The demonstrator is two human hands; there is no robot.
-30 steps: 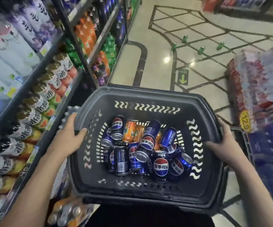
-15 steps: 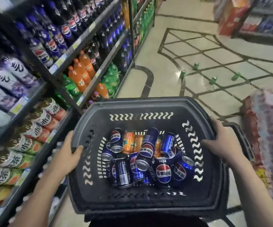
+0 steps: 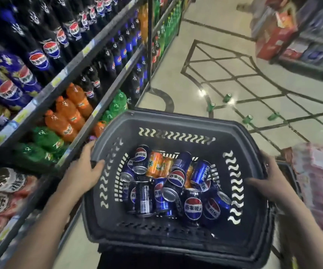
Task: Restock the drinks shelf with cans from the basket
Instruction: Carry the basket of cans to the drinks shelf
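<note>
A dark grey plastic basket [image 3: 176, 121] is held in front of me, above the aisle floor. Several blue Pepsi cans [image 3: 192, 208] and orange soda cans [image 3: 155, 164] lie jumbled in its bottom. My left hand [image 3: 81, 171] grips the basket's left rim, thumb curled over the edge. My right hand [image 3: 267, 181] grips the right rim. The drinks shelf [image 3: 63, 78] runs along my left, stocked with cola, orange and green soda bottles.
Green cans [image 3: 247, 119] lie scattered on the tiled floor ahead. Shrink-wrapped red drink packs [image 3: 319, 171] are stacked at my right. Red cartons [image 3: 275, 35] and another shelf stand at the far right. An open aisle runs ahead.
The view has lifted and swung along the shelf: upper rows of cola bottles now show. The basket stays in both hands, sitting lower in view; the cans inside have barely shifted.
</note>
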